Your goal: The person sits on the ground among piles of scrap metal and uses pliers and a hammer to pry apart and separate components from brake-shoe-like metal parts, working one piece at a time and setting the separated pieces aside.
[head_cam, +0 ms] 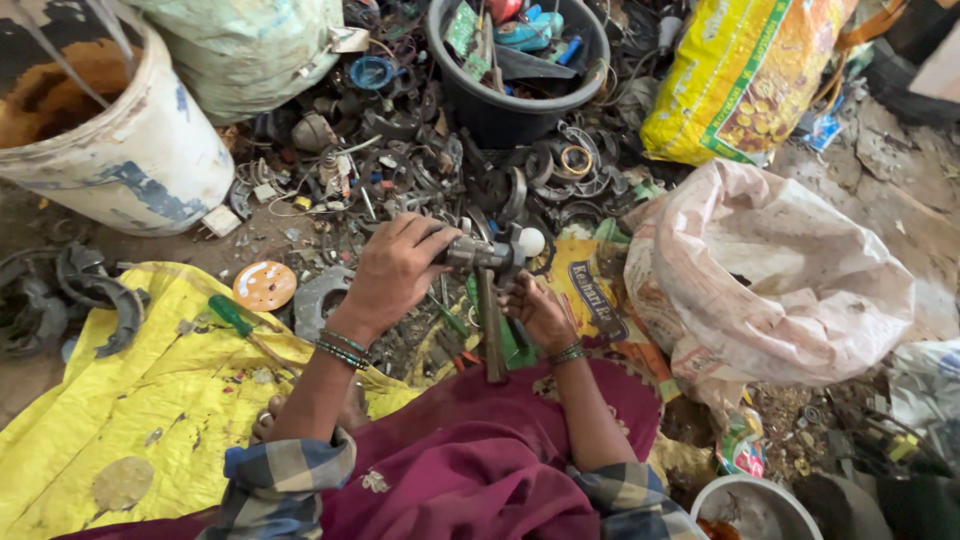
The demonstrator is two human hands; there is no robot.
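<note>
left hand [392, 272]: my fingers are wrapped around a grey metal part [470, 252], gripping its left end, knuckles up.
right hand [537, 310]: fingers curled in close under the same part, right by the hammer handle [491, 325]. can't tell if they're actually pinching it or just touching.
metal part: held up in front of me over the scrap, between both hands. there's a white round knob [531, 241] just to its right, can't tell if it's attached.
hammer handle: wooden, standing roughly upright below the part, bottom end down by my maroon cloth [480, 470].
scrap pile [430, 165]: dark rings, wires and small metal bits spread on the ground ahead of my hands.
white bucket [140, 150]: far left, grubby, with brown stuff inside.
black tub [515, 105]: top middle, full of mixed plastic and metal junk.
yellow sheet [120, 400]: under my left arm, a green-handled screwdriver [235, 315] lying on it, an orange round lid [265, 285] just beside.
sacks: a yellow printed bag [740, 80] top right, a pale crumpled sack [780, 280] on my right.
</note>
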